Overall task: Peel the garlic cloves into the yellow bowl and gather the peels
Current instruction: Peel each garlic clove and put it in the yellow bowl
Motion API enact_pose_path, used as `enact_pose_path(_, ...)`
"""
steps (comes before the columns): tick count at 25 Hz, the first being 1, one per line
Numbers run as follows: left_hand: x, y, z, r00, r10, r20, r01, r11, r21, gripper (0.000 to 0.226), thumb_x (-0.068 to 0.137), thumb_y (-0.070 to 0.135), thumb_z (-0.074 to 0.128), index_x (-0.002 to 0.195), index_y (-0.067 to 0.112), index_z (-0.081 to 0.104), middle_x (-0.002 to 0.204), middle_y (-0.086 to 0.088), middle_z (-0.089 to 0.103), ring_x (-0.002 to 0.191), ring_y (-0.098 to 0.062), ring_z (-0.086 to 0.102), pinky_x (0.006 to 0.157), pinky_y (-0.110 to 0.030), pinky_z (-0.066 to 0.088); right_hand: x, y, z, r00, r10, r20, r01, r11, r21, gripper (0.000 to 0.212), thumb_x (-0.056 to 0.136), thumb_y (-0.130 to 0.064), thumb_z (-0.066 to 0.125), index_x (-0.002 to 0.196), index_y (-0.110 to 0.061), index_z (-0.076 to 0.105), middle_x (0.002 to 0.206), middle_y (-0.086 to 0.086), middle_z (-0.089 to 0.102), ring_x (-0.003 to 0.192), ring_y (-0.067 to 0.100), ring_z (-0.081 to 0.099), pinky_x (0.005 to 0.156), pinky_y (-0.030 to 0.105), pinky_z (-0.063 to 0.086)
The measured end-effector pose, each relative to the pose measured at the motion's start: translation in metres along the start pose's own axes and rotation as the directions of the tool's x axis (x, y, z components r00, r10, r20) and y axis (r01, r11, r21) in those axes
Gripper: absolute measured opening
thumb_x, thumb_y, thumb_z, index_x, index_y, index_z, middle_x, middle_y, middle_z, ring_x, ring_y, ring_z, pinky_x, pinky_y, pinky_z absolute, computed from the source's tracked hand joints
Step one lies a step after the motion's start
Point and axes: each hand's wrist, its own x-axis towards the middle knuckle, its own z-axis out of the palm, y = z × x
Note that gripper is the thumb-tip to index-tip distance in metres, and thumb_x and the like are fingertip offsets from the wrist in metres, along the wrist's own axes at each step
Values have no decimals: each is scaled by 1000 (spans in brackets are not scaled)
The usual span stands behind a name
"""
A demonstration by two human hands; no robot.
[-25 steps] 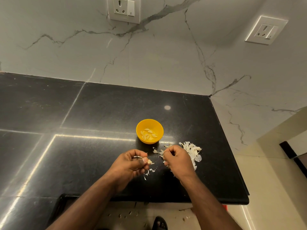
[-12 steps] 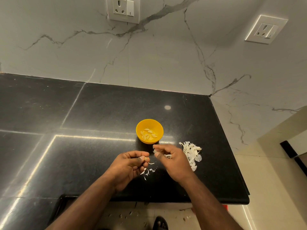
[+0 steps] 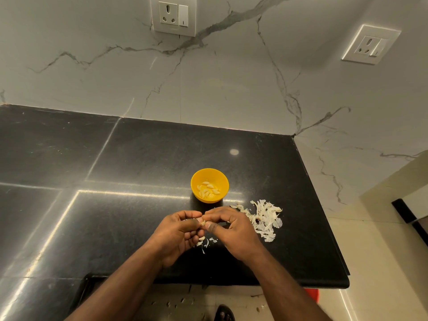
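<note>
Setting: black polished stone counter (image 3: 143, 158) set against a white grey-veined marble wall (image 3: 208, 84); we noted two white socket plates (image 3: 173, 16) on that wall.

Receptacle: small round yellow plastic bowl (image 3: 222, 176) stood on the counter just beyond our hands, with a handful of pale peeled garlic cloves (image 3: 208, 189) lying in its bottom.

Peel heap: loose pile of white papery garlic skins (image 3: 265, 218) lay on the counter to the right of the bowl, just beside our right hand.

Stray scraps: a few small white peel fragments (image 3: 203, 243) lay on the counter under and between our hands, apart from the heap.

Item in hand: one small pale garlic clove (image 3: 203, 222) was held above the counter, near the bowl's front.

Left hand (image 3: 179, 232): fingers curled, thumb and forefinger pinching the clove.

Right hand (image 3: 231, 230): fingers curled, fingertips closed on the same clove from the other side.

Floor: pale tile (image 3: 370, 274) below the counter edge, with a few small bits we could not identify.

Step judged: we were mid-peel on a single clove; we saw no unpeeled cloves waiting.

Next move judged: the skin needed stripping away with the right fingertips while the left kept its pinch, then the bare clove dropped into the bowl and the skin added to the heap; the stray scraps remained to be gathered.
</note>
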Motion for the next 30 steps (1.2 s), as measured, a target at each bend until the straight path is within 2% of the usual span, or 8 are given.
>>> enact_pose_path(5, 0, 0, 0, 999, -33, -17, 33, 999, 36, 22, 93, -3, 59, 114, -4, 65, 79, -18, 69, 63, -17, 64, 53, -22, 52, -3, -2, 1, 1000, -29, -1, 29, 999, -42, 15, 87, -13, 74, 98, -23, 79, 104, -13, 70, 103, -2, 62, 86, 10, 47)
enact_pose_path(9, -2, -1, 1, 1000, 10, 6, -11, 999, 48, 19, 94, 3, 63, 112, -2, 68, 90, -20, 73, 74, -21, 69, 59, -23, 55, -3, -2, 5, 997, 71, -11, -71, 997, -36, 11, 94, -16, 65, 94, -26, 69, 94, -12, 68, 91, 3, 63, 80, 22, 53)
enact_pose_path(12, -3, -1, -2, 997, 74, 19, -76, 995, 65, 23, 89, 3, 69, 111, 3, 70, 101, -17, 75, 86, -22, 71, 71, -28, 54, -1, 1, 5, 991, 119, -63, -120, 993, -22, 15, 94, -16, 66, 93, -29, 72, 88, -13, 72, 86, 4, 66, 80, 26, 55)
enact_pose_path(16, -3, -5, 0, 990, 142, 14, -142, 984, 110, 27, 79, 8, 76, 105, 3, 74, 96, -13, 75, 84, -18, 70, 72, -30, 53, 0, 2, 4, 990, 131, -43, -130, 991, 39, 23, 92, -13, 69, 92, -36, 74, 89, -11, 74, 88, 8, 70, 83, 34, 60)
enact_pose_path(18, -3, -6, 0, 985, 171, 5, -170, 977, 129, 30, 74, 14, 78, 102, 4, 75, 94, -14, 74, 83, -21, 67, 72, -31, 52, 0, 3, 4, 988, 136, -77, -131, 989, 64, 18, 89, -14, 73, 92, -32, 72, 85, -7, 73, 85, 11, 70, 81, 38, 60)
enact_pose_path(23, -1, -9, -2, 972, 236, 2, -232, 954, 191, 26, 70, 26, 78, 93, 13, 80, 94, -22, 72, 82, -28, 58, 74, -40, 47, -1, 2, 4, 983, 113, -145, -97, 989, 113, 17, 82, -13, 80, 89, -25, 70, 83, -1, 73, 80, 12, 69, 76, 37, 60)
enact_pose_path(27, 0, -10, -1, 967, 255, 1, -251, 953, 169, 21, 72, 26, 76, 89, 14, 80, 85, -14, 73, 80, -28, 57, 70, -36, 46, -3, 1, 8, 976, 67, -205, -46, 993, 107, 15, 82, -10, 80, 86, -21, 70, 81, 1, 70, 75, 17, 66, 71, 36, 58)
enact_pose_path(30, 1, -12, -2, 963, 267, 14, -266, 950, 161, 18, 76, 25, 75, 90, 14, 79, 86, -14, 72, 81, -28, 57, 70, -36, 45, -2, 0, 9, 976, 70, -208, -43, 990, 131, 14, 81, -9, 79, 84, -19, 70, 79, 3, 69, 73, 16, 65, 69, 35, 57)
